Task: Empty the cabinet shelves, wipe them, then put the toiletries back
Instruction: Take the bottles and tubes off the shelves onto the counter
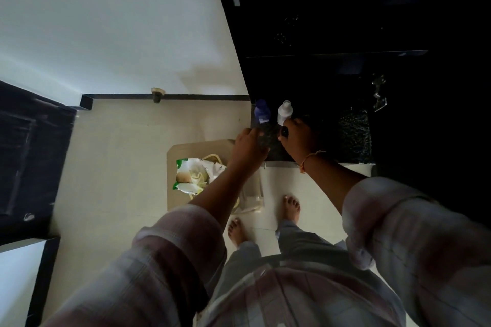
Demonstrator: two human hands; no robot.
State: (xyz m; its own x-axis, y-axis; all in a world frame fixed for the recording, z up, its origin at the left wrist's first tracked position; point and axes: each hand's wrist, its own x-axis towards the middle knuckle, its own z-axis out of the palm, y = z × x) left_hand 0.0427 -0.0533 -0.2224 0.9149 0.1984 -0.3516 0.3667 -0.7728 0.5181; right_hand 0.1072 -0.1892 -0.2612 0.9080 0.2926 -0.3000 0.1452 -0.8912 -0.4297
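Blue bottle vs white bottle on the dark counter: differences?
Blue bottle is blue; white bottle is opaque white with a narrower cap. Blue bottle stands at the counter's left edge; white bottle right of it, by the right hand. Both stand upright on the dark counter.

Two small bottles stand upright, side by side, near the left end of a dark speckled shelf point(353, 135). The blue bottle point(262, 111) is on the left, with a blue top and a paler, see-through lower part. The white bottle point(284, 111) stands just beside it and has a white cap. The left hand point(248, 150) lies at the foot of the blue bottle; I cannot tell if it touches. The right hand point(299, 135), at the foot of the white bottle, pinches a small dark item point(284, 131), too dim to make out.
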